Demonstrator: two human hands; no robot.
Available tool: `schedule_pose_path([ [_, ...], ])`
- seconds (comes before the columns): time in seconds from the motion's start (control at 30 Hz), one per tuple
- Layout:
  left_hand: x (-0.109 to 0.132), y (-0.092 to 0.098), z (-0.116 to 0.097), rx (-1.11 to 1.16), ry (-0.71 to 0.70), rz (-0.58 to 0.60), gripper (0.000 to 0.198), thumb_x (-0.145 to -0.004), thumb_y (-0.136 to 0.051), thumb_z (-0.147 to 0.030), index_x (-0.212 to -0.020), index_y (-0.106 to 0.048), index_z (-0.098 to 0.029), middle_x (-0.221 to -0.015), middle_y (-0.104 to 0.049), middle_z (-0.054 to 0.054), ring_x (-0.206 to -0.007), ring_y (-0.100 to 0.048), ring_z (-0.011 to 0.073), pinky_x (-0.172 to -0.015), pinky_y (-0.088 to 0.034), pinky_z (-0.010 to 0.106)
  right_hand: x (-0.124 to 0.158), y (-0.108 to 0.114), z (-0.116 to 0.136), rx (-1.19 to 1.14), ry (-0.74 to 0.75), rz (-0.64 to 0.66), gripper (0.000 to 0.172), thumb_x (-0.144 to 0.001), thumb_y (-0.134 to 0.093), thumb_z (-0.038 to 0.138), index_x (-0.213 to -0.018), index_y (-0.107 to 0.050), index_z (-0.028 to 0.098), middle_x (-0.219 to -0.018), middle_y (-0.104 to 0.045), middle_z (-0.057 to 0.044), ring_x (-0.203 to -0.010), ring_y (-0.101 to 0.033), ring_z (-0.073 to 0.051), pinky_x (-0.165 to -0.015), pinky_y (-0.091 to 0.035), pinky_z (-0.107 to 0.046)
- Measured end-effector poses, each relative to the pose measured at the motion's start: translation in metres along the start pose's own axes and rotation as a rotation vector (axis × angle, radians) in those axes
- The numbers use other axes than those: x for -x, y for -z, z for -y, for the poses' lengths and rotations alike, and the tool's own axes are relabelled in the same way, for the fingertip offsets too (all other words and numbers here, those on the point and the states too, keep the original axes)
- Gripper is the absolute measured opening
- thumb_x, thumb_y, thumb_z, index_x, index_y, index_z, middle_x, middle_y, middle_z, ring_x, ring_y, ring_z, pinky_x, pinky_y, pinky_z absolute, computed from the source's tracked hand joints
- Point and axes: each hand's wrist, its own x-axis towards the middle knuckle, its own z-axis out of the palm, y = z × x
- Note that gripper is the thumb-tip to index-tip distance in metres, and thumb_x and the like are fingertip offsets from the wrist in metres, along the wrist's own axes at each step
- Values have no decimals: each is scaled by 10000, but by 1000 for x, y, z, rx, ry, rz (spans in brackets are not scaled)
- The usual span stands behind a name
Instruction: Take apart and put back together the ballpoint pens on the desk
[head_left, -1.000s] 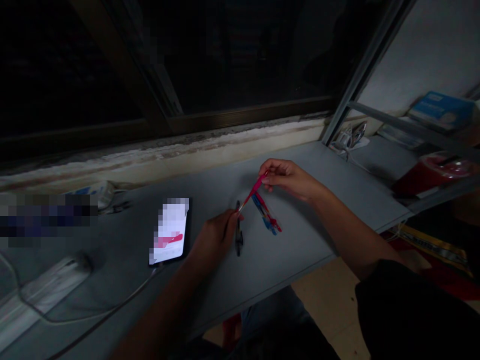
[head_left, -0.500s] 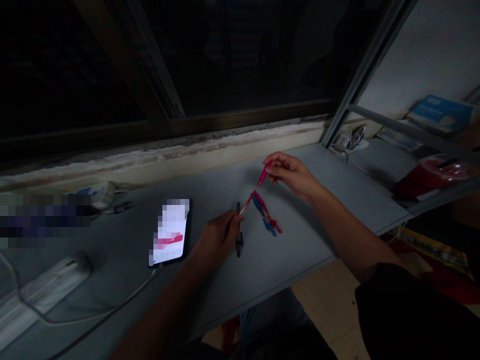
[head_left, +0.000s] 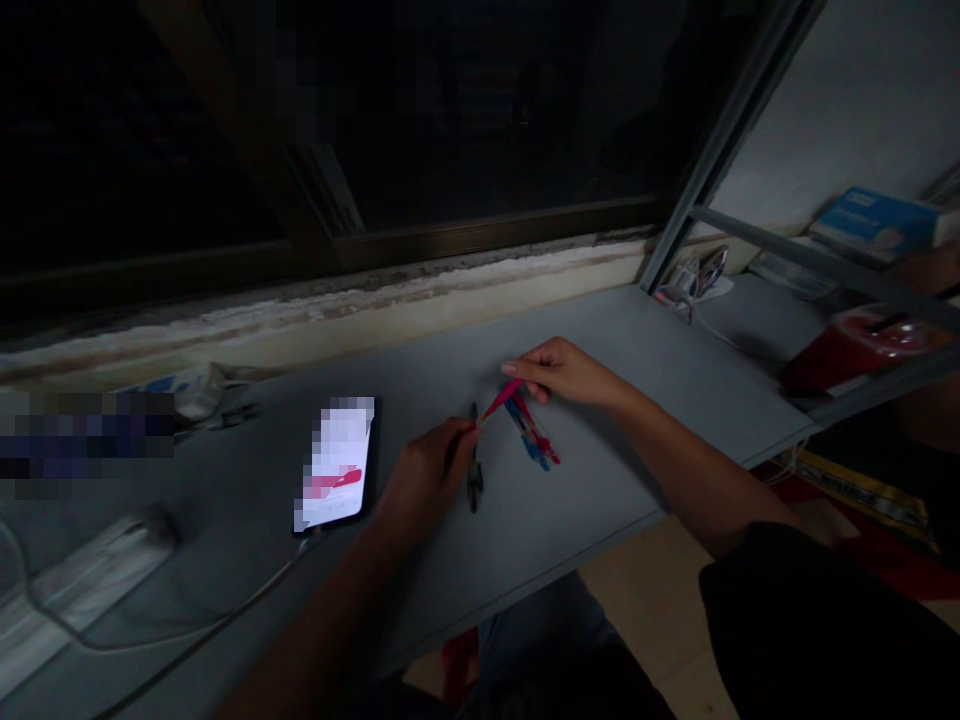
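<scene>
A slim red pen (head_left: 505, 396) is stretched between my two hands above the grey table. My right hand (head_left: 559, 370) pinches its thick pinkish-red part from above, fingers closed. At the thin lower end, my left hand (head_left: 435, 465) grips it between thumb and fingers; part of that end is hidden. Under and beside my right hand lie several pens (head_left: 532, 430), red and blue, bunched together on the table. A dark pen-like object (head_left: 474, 482) lies close to my left hand, partly covered by it.
A lit phone (head_left: 337, 465) with a cable plugged in lies to the left. Farther left are a white power strip (head_left: 97, 570) and a charger (head_left: 196, 390). A metal frame (head_left: 679, 235) stands at the right, beside a red container (head_left: 855, 350) and a blue box (head_left: 874, 220).
My right hand has come down and left, bringing the thick red part closer to my left hand. Less of the thin section shows between them. My left hand has hardly moved.
</scene>
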Motion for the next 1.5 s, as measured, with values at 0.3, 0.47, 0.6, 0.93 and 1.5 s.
schedule_pose_path([
  [0.3,0,2,0,-18,9,-12,303,-1042,-467,-358,-1012,-704,-172,-843,-754,55,-702,-704,172,-654,-529,290,4,7,4,152,14,18,559,-958,-576,617,-627,-577,167,-483,-546,24,-466,-474,-71,-534,-393,-238],
  [0.47,-1,4,-1,-24,28,-38,315,-1027,-470,-346,-1021,-722,-155,-737,-728,36,-579,-654,153,-576,-505,267,3,5,4,12,91,81,421,-842,-748,575,-848,-641,167,-660,-655,18,-571,-545,-88,-572,-433,-232],
  [0.6,-2,4,-3,-36,17,-39,329,-1018,-473,-360,-997,-731,-157,-668,-690,13,-523,-618,145,-543,-488,260,3,6,6,106,71,42,483,-947,-609,594,-728,-610,164,-560,-594,19,-521,-499,-83,-555,-404,-234],
  [0.93,3,1,3,-200,-43,-83,436,-1052,-412,-427,-1077,-742,-141,-876,-788,97,-718,-725,214,-668,-556,312,3,1,5,211,30,104,591,-974,-512,662,-622,-512,187,-448,-404,73,-447,-368,-74,-522,-314,-252],
  [1.5,15,-12,-6,-69,-422,116,220,-1010,-640,-423,-1065,-659,-210,-838,-674,1,-666,-644,122,-644,-533,235,1,-18,3,7,-51,52,508,-856,-729,584,-620,-551,171,-496,-553,49,-449,-430,-58,-487,-305,-237],
])
